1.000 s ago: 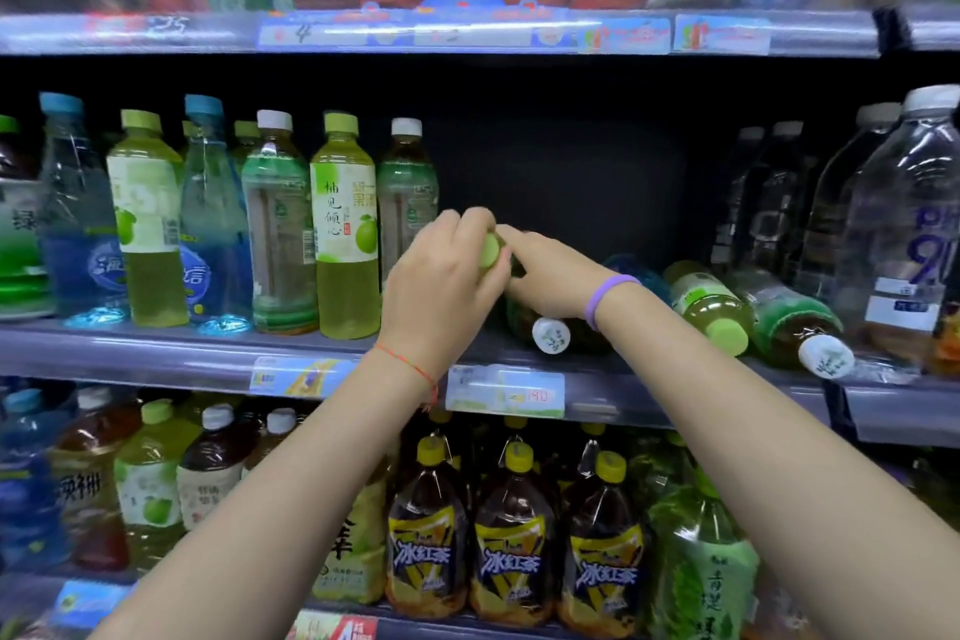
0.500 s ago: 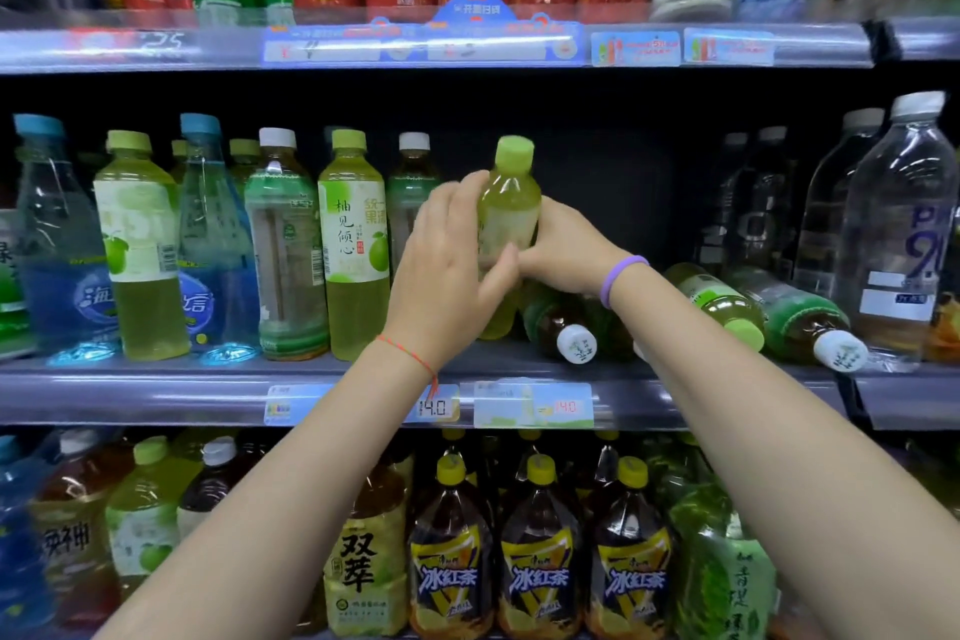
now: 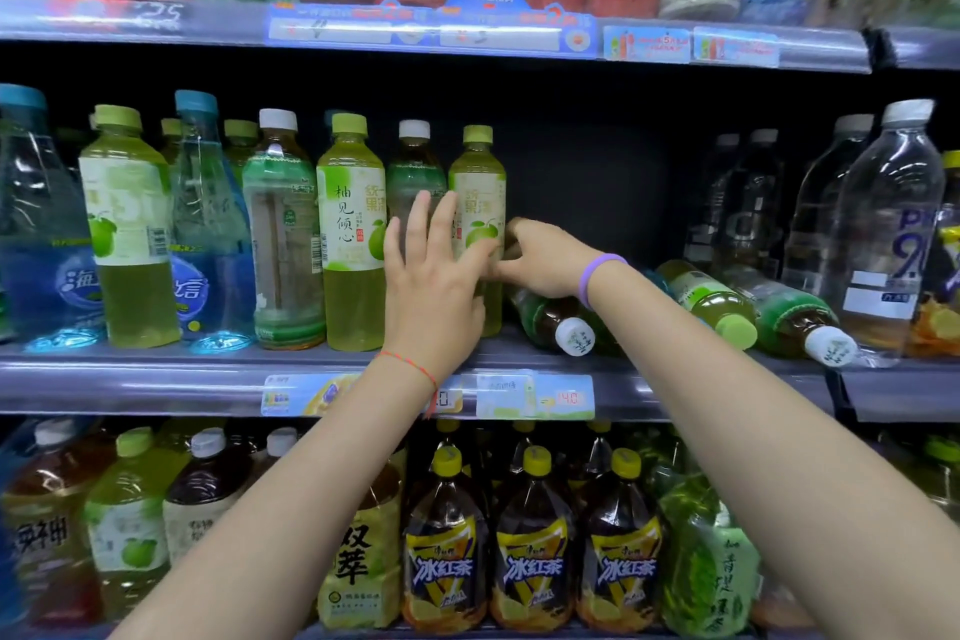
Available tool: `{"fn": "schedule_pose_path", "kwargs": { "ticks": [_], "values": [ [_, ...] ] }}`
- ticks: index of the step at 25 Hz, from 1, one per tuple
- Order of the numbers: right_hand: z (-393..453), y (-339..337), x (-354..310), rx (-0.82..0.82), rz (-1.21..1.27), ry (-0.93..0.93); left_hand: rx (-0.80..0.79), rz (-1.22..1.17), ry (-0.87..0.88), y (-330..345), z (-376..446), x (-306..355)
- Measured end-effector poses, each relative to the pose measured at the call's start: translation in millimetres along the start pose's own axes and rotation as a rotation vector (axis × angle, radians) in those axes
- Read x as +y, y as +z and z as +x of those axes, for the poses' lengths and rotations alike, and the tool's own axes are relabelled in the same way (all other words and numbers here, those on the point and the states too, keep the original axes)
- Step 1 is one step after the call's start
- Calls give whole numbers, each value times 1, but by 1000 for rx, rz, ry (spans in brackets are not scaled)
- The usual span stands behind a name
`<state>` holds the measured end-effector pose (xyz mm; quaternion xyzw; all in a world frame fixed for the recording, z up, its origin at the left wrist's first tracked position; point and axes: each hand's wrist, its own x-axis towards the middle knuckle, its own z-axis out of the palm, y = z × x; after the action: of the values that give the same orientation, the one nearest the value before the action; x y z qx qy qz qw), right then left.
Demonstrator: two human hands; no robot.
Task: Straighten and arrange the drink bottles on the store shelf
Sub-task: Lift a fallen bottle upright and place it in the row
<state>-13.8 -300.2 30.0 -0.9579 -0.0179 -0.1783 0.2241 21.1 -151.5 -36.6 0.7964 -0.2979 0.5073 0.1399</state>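
One green-capped bottle [image 3: 478, 203], lifted half a second ago, now stands upright on the middle shelf [image 3: 156, 379] beside its row, left hand [image 3: 434, 276] fingers spread wide off it, right hand [image 3: 540, 257] loosely curled alongside; three bottles still lie toppled to the right.

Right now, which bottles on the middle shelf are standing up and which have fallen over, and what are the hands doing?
Green-capped pale green bottle: upright, between both hands.
White-capped dark tea bottle: lying on its side.
Green-capped yellow-green bottle: lying down.
White-capped green-labelled bottle: lying down.
Left hand: fingers spread open beside the upright bottle.
Right hand: loosely curled at the bottle; grip unclear.
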Motion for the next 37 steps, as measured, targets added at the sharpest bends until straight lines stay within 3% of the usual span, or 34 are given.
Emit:
{"fn": "schedule_pose_path", "kwargs": {
  "ticks": [2,5,9,11,15,21,27,30,33,37],
  "values": [
    [-1,-7,7,-40,-135,-18,26,-50,55,2,0,5],
    [-10,-24,21,-10,-211,-24,0,-409,201,-2,1,17],
    [-22,-31,33,-66,-230,-19,-324,-603,290,-6,-2,37],
    [-28,-32,36,-107,-223,-42,-387,-616,281,-1,-6,41],
    [-33,-32,40,-126,-191,-85,-266,-638,199,-1,-9,38],
    [-38,-31,41,-114,-188,-158,-104,-508,276,1,-20,43],
    [-42,-35,47,-96,-71,-165,85,-742,16,-19,0,46],
    [-39,-27,42,10,-8,-199,162,-807,-57,-29,12,50],
    [-41,-26,38,139,85,-229,53,-869,-176,-31,17,48],
    [-42,-30,36,241,292,-147,-100,-731,-291,-15,7,29]
  ]
}}
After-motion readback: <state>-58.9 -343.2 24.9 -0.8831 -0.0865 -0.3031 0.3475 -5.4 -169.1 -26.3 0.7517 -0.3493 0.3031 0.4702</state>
